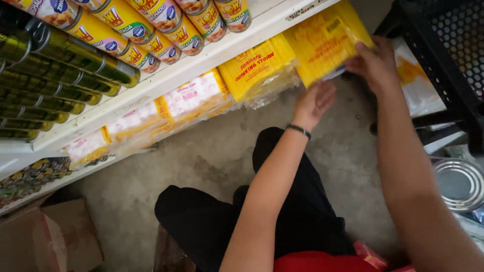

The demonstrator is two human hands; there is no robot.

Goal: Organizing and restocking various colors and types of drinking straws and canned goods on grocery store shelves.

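Both bare forearms are stretched forward and upward from the lower edge of the view. The left hand (pixel 313 103) is raised with the palm turned away, fingers loosely spread and slightly curled, nothing being clasped in its grip. A dark band is worn on the left wrist. The right hand (pixel 374 63) is extended farther, its fingers bent and closed in a grip, the back of the hand facing the camera. The legs are folded in a crouch beneath the arms.

Yellow straw packets (pixel 322 43); black wristband (pixel 299 131); grey floor (pixel 217 151).
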